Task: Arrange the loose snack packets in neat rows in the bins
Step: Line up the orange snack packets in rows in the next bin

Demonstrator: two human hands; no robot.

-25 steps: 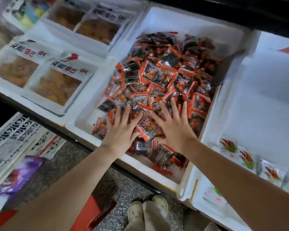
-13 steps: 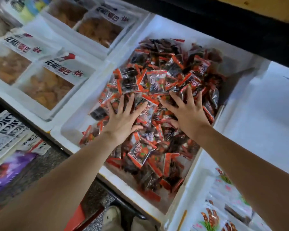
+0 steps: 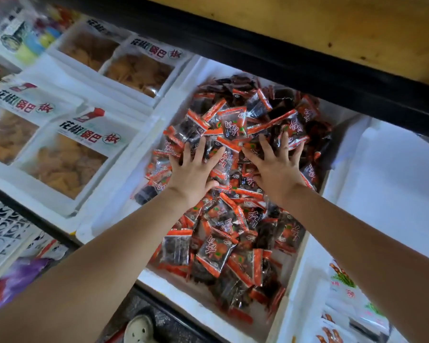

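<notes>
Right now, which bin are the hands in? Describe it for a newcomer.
Below the black shelf edge sit white foam bins. Pick the middle bin, where the left hand and right hand lie spread. It alone holds a loose heap of small orange-edged packets; bins to its left hold large pale crisp bags.

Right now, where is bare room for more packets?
The white foam bin on the right is bare beyond its pale packets. A bare strip runs along the middle bin's left wall. The heaped red packets are crowded.
</notes>
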